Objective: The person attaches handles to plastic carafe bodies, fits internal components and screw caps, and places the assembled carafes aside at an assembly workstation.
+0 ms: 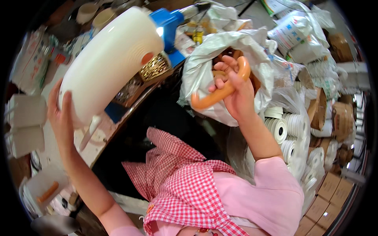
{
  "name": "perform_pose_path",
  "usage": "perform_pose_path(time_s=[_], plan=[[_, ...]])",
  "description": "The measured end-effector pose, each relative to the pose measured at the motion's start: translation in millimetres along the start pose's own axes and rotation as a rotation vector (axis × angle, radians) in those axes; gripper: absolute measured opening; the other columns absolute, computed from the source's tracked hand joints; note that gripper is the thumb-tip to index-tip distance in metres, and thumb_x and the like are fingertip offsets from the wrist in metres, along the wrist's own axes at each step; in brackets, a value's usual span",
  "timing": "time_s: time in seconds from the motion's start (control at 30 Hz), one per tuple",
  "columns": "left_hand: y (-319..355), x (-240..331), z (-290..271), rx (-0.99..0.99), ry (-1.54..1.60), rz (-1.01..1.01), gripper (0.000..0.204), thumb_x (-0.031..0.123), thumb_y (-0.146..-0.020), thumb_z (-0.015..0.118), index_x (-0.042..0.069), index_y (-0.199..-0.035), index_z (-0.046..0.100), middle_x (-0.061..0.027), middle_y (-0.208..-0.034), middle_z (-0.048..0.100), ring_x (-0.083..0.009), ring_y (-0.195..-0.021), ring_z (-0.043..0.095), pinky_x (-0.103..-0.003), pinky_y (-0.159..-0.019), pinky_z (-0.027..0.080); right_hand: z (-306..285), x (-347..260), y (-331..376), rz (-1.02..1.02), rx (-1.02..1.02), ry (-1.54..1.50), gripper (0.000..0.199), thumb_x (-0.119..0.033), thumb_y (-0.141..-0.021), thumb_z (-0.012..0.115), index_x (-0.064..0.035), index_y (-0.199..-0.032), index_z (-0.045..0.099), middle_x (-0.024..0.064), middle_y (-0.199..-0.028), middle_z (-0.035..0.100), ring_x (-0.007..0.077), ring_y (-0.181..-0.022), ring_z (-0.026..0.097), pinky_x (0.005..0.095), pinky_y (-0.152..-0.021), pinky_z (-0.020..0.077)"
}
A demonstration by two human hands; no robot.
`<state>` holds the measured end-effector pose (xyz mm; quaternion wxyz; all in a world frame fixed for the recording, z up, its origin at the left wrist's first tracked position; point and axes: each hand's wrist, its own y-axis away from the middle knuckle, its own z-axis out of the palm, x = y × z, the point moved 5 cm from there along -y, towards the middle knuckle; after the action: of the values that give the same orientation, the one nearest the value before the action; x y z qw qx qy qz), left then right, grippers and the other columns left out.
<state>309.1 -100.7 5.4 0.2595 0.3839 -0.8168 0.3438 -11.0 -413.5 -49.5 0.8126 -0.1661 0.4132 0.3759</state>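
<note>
My left hand (61,114) grips the near end of a large cream plastic housing (106,63), which is rounded, smooth and tilted over the bench. Ribbed rings and a small orange-brown spot mark its far end, close to a blue machine (167,29) with a lit lamp. In my right hand (236,84) is an orange plastic handle (214,98), curved at both ends, with my fingers around its middle. It is raised over the mouth of a white woven sack (199,51), inside which more orange pieces show partly. A white lever-like piece (91,131) juts out below the housing.
Brass-coloured small parts (155,67) fill a tray beside the machine. White spools (277,131) in clear plastic stand right of the sack, with cardboard boxes (328,187) beyond. A white bin (29,192) holding an orange piece sits at lower left. Pale tubs (103,17) stand behind.
</note>
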Motion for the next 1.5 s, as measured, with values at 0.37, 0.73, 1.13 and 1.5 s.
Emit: perform_pose_path(time_s=[0.37, 0.73, 1.13, 1.5], plan=[[0.2, 3.8, 7.9, -0.007, 0.125, 0.055, 0.044, 0.028, -0.093, 0.07, 0.003, -0.128, 0.065, -0.0115, -0.122, 0.068, -0.0206, -0.114, 0.062, -0.032, -0.1, 0.046, -67.7, 157.7, 91.9, -0.017, -0.013, 1.588, 0.082, -0.024, -0.089, 0.072, 0.005, -0.151, 0.026, 0.0266, -0.12, 0.055, 0.0406, -0.112, 0.058, 0.0442, -0.099, 0.0474], [9.3, 1.1, 2.8, 0.072, -0.163, 0.108, 0.051, 0.041, -0.088, 0.071, 0.008, -0.127, 0.066, -0.0166, -0.13, 0.064, -0.038, -0.124, 0.055, -0.048, -0.108, 0.042, -45.2, 118.2, 58.5, 0.149, -0.977, 1.947, 0.045, -0.035, -0.095, 0.057, -0.0136, -0.134, 0.056, 0.0196, -0.084, 0.069, 0.0398, -0.077, 0.066, 0.0512, -0.069, 0.0527], [5.9, 26.7, 4.4, 0.102, -0.203, 0.103, 0.054, 0.045, -0.085, 0.072, 0.012, -0.128, 0.065, -0.0108, -0.135, 0.061, -0.0303, -0.128, 0.052, -0.048, -0.104, 0.044, -29.5, 148.2, 93.3, -0.052, -1.947, 1.917, 0.028, -0.038, -0.091, 0.064, -0.0139, -0.1, 0.075, 0.0099, -0.105, 0.068, 0.0298, -0.104, 0.065, 0.043, -0.084, 0.0503], [10.3, 5.9, 9.6, 0.094, -0.209, 0.001, 0.059, 0.052, -0.082, 0.072, 0.016, -0.128, 0.065, -0.0086, -0.133, 0.06, -0.0298, -0.129, 0.052, -0.05, -0.102, 0.044, 132.2, 51.9, 2.0, 0.682, -0.895, 1.463, 0.035, -0.031, -0.102, 0.056, -0.0128, -0.132, 0.058, 0.0105, -0.109, 0.06, 0.0266, -0.096, 0.061, 0.0444, -0.075, 0.0592]])
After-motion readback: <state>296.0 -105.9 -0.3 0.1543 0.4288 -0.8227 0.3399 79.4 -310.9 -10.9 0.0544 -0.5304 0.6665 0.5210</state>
